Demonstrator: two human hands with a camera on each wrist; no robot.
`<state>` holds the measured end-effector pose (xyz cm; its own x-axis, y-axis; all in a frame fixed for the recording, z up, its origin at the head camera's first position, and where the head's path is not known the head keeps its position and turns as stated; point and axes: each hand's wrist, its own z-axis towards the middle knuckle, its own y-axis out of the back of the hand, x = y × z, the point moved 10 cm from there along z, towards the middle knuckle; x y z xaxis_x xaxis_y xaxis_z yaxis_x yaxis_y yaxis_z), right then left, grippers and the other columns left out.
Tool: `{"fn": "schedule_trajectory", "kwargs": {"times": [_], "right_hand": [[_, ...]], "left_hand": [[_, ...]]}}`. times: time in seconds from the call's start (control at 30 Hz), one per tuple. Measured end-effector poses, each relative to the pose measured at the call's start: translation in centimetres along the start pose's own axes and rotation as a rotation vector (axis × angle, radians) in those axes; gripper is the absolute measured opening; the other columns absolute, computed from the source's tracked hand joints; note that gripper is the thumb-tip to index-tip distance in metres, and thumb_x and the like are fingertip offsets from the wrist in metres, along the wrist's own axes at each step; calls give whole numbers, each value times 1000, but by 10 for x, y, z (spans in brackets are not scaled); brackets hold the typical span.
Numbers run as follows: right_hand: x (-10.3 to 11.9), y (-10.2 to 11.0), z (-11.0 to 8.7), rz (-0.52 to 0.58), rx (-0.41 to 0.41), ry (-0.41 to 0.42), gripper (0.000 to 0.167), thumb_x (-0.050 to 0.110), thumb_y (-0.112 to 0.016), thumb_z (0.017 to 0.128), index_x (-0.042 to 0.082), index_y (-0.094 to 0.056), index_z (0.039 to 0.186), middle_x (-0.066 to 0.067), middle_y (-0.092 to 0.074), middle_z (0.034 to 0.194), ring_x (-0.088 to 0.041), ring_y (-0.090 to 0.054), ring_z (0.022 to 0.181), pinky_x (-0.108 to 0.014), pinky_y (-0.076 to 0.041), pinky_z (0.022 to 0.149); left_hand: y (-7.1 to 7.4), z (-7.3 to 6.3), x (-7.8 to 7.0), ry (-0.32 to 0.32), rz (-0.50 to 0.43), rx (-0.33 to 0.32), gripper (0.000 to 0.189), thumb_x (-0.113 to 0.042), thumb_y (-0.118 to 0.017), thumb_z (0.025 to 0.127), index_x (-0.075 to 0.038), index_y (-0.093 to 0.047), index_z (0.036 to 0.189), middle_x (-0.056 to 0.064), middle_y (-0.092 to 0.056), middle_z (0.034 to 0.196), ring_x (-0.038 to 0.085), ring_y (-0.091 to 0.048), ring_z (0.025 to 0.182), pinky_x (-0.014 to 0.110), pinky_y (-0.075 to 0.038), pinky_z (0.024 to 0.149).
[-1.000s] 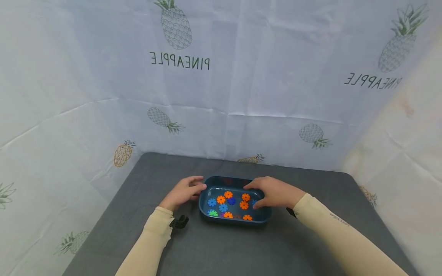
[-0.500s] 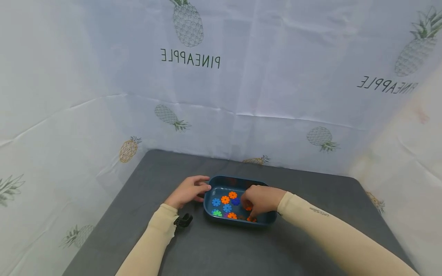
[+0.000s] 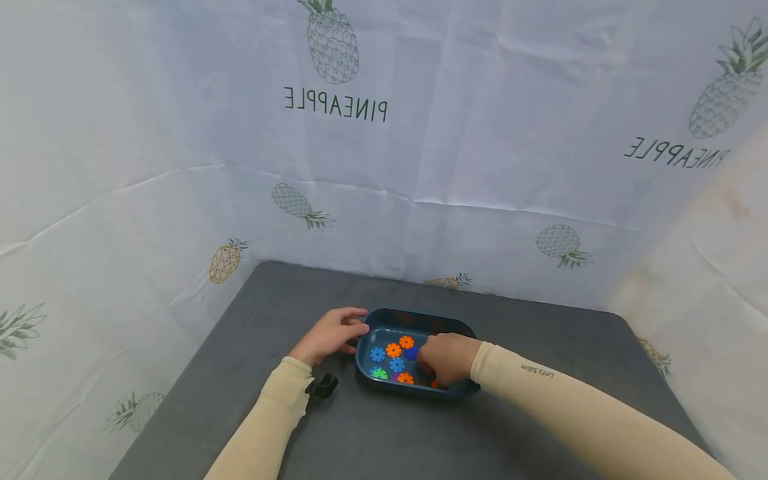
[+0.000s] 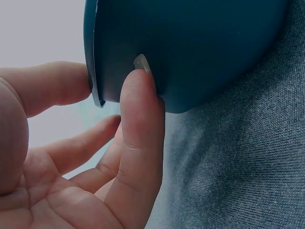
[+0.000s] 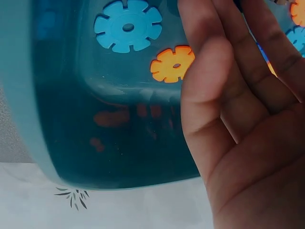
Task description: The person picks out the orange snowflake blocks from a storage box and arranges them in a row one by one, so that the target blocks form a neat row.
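Note:
A dark blue tray (image 3: 414, 392) holds several notched plastic snowflake discs, among them orange discs (image 3: 393, 350), blue discs (image 3: 377, 355) and a green disc (image 3: 379, 373). My left hand (image 3: 329, 335) is at the tray's left end; in the left wrist view its fairly straight fingers (image 4: 143, 129) touch the rim and outer wall. Inside the tray's right half is my right hand (image 3: 450, 357), fingers bent downward. The right wrist view shows the thumb (image 5: 209, 86) against the fingers, near an orange disc (image 5: 172, 64) and a blue disc (image 5: 127, 26). What the right fingertips touch is hidden.
The tray stands on a dark grey tabletop (image 3: 378, 440). Behind and beside it hangs a pale cloth (image 3: 384, 147) printed with pineapples. A black strap device (image 3: 324, 386) is on the left wrist.
My right hand has moved left and toward the near side inside the tray, its fingers now bent down over discs that showed before. The left hand stays at the tray's left end.

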<state>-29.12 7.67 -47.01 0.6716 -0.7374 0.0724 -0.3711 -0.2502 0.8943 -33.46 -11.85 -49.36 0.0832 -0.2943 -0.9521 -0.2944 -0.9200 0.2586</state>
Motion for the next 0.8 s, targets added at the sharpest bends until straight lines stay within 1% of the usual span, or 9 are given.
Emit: {"fn": "schedule_trajectory", "kwargs": {"times": [0.17,0.37,0.5,0.6,0.8], "right_hand": [[1,1,1,-28,-14,-10,21,10,-89,87,19,-71,79,9,-62,70,-10,-52,61,-26,-51,61],[3,2,4,-49,-26,-7,25,9,-87,88,20,-68,76,10,-60,69,-10,-51,60,-26,-50,61],[1,2,8,-47,-30,-9,24,10,-88,88,20,-69,78,9,-59,69,-11,-51,61,-25,-50,62],[2,2,9,-50,-42,-3,20,11,-89,88,20,-72,81,10,-60,70,-10,-52,63,-25,-52,64],[7,3,8,-99,-71,12,16,13,-90,89,18,-76,84,8,-66,72,-10,-54,64,-25,-57,68]], "left_hand": [[0,-2,-2,6,0,-7,52,-23,-74,103,-9,-62,151,14,-74,128,23,-74,105,41,-67,81],[0,-2,-2,15,-5,-10,50,-22,-74,104,-9,-62,151,14,-74,127,22,-74,100,41,-67,82],[0,-2,-1,26,-7,-14,50,-22,-74,104,-9,-63,150,14,-74,128,21,-74,101,42,-67,83],[0,-2,-1,31,-4,-17,49,-22,-74,103,-9,-63,150,13,-74,127,22,-73,102,42,-67,83],[-1,0,0,26,2,-19,49,-22,-75,103,-9,-64,149,13,-74,126,22,-73,101,42,-67,83]]}}
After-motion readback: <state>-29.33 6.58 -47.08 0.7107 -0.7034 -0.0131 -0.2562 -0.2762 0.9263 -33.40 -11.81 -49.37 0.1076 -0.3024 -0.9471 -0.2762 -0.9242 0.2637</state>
